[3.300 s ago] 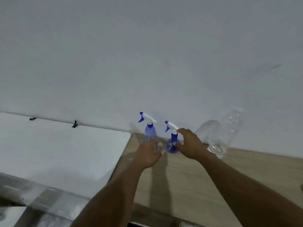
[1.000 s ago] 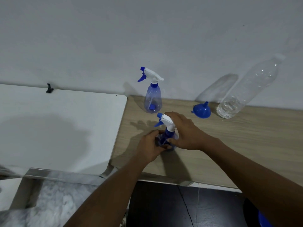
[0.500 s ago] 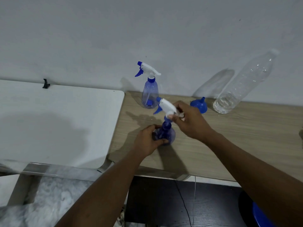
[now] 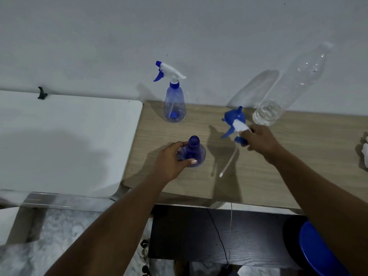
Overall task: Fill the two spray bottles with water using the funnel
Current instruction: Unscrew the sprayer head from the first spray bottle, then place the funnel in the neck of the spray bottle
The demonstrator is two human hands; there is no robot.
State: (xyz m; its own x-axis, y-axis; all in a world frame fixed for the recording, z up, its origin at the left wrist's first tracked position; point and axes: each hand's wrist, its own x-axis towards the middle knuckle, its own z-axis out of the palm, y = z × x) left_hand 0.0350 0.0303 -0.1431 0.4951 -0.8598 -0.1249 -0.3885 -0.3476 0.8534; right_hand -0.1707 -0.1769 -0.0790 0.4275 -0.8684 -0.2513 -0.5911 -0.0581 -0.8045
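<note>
Pale grey wall fills the upper half of the view, and below it a white tabletop (image 4: pixel 69 140) with rounded corners butts against a light wood-grain table (image 4: pixel 298 160) on which all the task's things stand. Largest of them is a tall clear plastic water bottle (image 4: pixel 294 82) at the back right by the wall, slanted in the wide-angle view, with only a little water in its base. A round blue stool (image 4: pixel 318 253) shows under the table at lower right. At the back, close to the wall, the far spray bottle (image 4: pixel 174 104) stands upright: a translucent blue cone with its white-and-blue trigger head screwed on and looking empty. Nearer the front edge stands the near spray bottle (image 4: pixel 196 154), the same translucent blue, its head off and its round neck open. The left hand (image 4: pixel 169 161) grips it low around the body, fingers and thumb curled against the plastic. To its right, above the wood, the right hand (image 4: pixel 260 141) holds the removed trigger head (image 4: pixel 238 128), fingers closed round its blue collar. The blue funnel (image 4: pixel 237 114) sits just behind it, wide mouth down and spout up. A thin white dip tube (image 4: pixel 229 162) hangs down-left from the held head.
</note>
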